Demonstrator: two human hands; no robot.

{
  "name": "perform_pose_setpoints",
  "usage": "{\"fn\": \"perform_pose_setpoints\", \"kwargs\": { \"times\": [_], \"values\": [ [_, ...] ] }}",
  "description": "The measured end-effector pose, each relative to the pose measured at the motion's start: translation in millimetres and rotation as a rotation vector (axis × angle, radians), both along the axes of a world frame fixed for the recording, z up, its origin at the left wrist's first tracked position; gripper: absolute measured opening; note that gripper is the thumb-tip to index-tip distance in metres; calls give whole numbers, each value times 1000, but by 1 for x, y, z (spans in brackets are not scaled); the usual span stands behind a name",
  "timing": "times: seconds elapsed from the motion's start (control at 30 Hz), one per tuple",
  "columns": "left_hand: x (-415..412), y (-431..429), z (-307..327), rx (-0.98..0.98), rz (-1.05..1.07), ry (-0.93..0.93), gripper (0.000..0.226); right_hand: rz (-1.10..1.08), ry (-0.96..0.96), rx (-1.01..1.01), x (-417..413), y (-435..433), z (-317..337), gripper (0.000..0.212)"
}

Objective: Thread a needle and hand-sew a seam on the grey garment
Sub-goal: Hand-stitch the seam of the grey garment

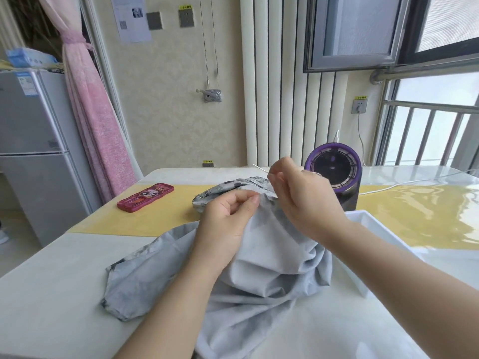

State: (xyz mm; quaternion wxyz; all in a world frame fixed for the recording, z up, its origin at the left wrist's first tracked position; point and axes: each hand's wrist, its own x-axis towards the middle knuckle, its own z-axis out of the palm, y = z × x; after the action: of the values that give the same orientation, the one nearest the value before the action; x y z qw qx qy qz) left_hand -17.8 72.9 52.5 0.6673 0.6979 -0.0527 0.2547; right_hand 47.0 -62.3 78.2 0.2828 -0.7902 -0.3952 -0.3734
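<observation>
The grey garment (264, 270) lies bunched on the table (51, 281), its far edge lifted between both hands. My left hand (228, 224) pinches a fold of the cloth near its top. My right hand (303, 200) is just beyond, its fingertips pinched on a thin silver needle (260, 168) whose tip points up and to the left above the fabric. I cannot make out the thread.
A red phone case (145, 197) lies at the back left on a yellow runner (160, 218). A purple round fan (333, 174) stands behind my right hand, with a white cable. A white tray (373, 229) sits at the right. A fridge (33, 151) stands left of the table.
</observation>
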Motion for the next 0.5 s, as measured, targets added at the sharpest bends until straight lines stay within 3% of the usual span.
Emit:
{"fn": "perform_pose_setpoints", "kwargs": {
  "times": [0.13,0.2,0.33,0.5],
  "values": [
    [-1,1,-5,482,259,-132,9,-62,0,-2,13,-12,-9,33],
    [1,2,-10,595,329,-184,4,-95,42,-13,14,-15,-13,27],
    [0,0,-14,622,255,-149,4,-78,192,-95,9,-27,-19,15],
    [1,1,-14,524,136,-33,12,-12,306,-363,5,-40,-3,13]
  ]
}}
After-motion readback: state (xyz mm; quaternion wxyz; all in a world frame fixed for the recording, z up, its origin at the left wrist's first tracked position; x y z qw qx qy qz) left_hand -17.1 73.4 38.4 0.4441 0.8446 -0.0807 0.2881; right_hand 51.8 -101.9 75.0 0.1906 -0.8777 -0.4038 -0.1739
